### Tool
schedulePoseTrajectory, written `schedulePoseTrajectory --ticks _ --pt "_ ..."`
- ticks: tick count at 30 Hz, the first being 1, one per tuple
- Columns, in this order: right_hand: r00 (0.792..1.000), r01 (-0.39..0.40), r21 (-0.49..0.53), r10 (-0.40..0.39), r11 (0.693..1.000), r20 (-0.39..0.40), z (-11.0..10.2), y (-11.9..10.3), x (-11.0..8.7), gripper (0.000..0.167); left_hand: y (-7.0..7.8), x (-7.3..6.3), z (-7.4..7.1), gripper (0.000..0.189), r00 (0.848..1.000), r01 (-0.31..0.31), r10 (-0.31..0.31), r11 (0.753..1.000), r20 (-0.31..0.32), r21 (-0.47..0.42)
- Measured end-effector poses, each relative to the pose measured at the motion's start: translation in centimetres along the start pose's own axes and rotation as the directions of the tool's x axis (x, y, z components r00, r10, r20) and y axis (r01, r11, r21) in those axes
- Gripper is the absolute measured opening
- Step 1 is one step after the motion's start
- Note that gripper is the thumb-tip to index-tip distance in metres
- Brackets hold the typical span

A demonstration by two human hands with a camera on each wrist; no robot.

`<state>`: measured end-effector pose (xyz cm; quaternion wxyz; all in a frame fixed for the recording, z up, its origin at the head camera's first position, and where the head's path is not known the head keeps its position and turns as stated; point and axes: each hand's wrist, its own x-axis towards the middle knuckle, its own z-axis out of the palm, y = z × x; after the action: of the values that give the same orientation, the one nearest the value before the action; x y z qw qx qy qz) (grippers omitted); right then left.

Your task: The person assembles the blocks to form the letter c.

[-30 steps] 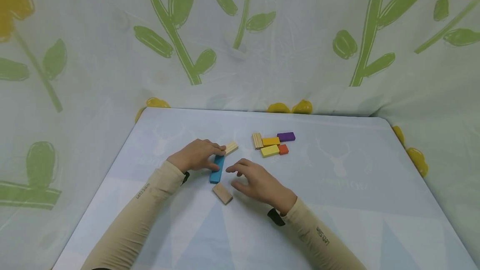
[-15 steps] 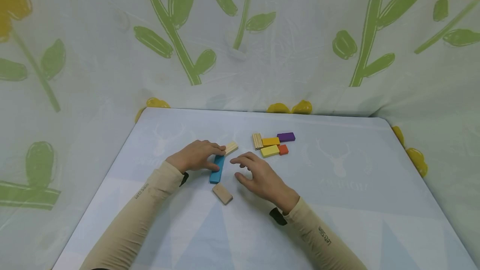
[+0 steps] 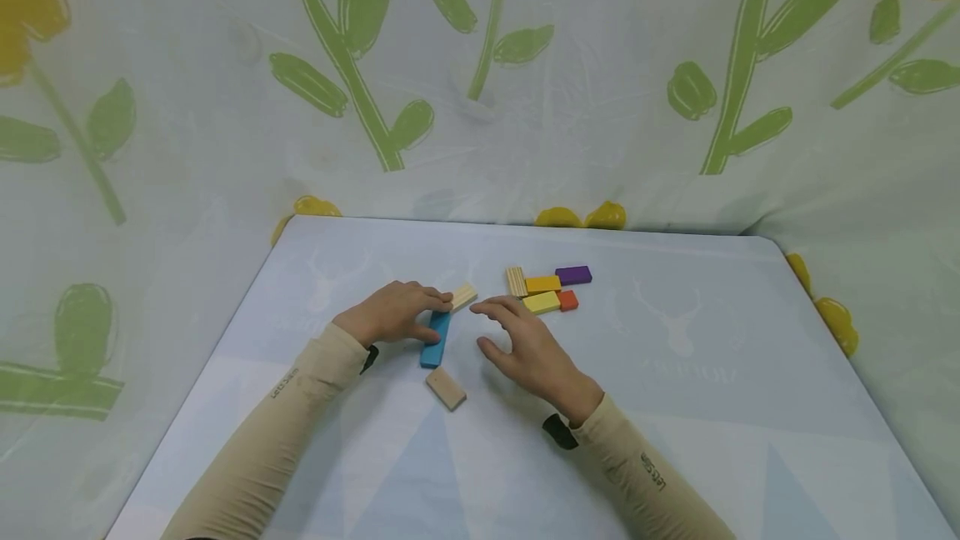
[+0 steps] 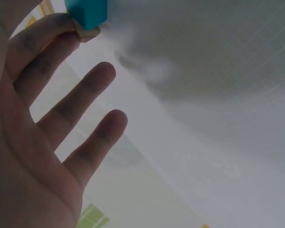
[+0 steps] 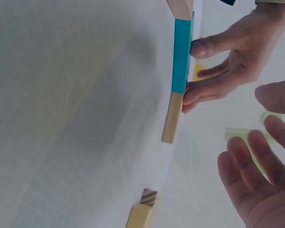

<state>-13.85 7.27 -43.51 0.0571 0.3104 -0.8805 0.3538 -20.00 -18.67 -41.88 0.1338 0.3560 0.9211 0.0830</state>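
Note:
A blue wooden block (image 3: 432, 355) lies flat on the table, between a pale striped wooden block (image 3: 464, 296) at its far end and a tan wooden block (image 3: 446, 389) at its near end. On the blue block rests the thumb of my left hand (image 3: 393, 311), while its index and middle fingertips touch near the joint with the pale block; the other fingers spread loose. My right hand (image 3: 534, 357) hovers to the right of this row, holding nothing, thumb apart from relaxed fingers. In the right wrist view the blue block (image 5: 181, 57) and pale block (image 5: 171, 121) meet end to end.
Beyond my right hand lies a cluster of blocks: striped (image 3: 515, 281), orange (image 3: 542, 284), purple (image 3: 573, 275), yellow (image 3: 543, 302) and red (image 3: 567, 300). The right fingers partly overlap its near edge in the head view. A flower-print curtain (image 3: 585, 123) hangs behind the white table (image 3: 675, 457).
My right hand has drifted away from the blue block, rightward and slightly farther back, toward the cluster. The left hand and the blocks have stayed in place.

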Motion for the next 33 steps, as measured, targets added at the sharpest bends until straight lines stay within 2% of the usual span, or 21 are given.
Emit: schedulePoseTrajectory --ticks 7,12,19,26,33 --pt "1.0 -0.024 0.0 0.024 1.0 0.012 -0.5 0.3 0.1 0.05 0.1 0.0 -0.1 0.059 1.0 -0.003 0.003 1.0 0.001 0.0" --pt "0.998 -0.06 -0.001 0.06 0.998 -0.007 -1.0 0.4 0.2 0.053 0.1 0.0 0.0 0.058 1.0 -0.011 0.011 1.0 -0.005 0.001" --pt "0.997 -0.053 0.012 0.053 0.999 -0.051 -1.4 0.8 0.2 0.052 0.1 0.0 0.0 0.059 1.0 0.005 -0.005 1.0 0.01 0.004" --pt "0.995 -0.056 -0.02 0.054 0.998 -0.084 -2.0 1.5 0.2 0.05 0.2 0.0 -0.1 0.059 0.999 0.023 -0.023 1.0 0.022 -0.009" --pt "0.994 -0.068 -0.026 0.065 0.997 -0.092 -3.1 2.1 0.3 0.052 0.2 0.0 0.1 0.058 1.0 0.006 -0.006 1.0 0.011 -0.005"
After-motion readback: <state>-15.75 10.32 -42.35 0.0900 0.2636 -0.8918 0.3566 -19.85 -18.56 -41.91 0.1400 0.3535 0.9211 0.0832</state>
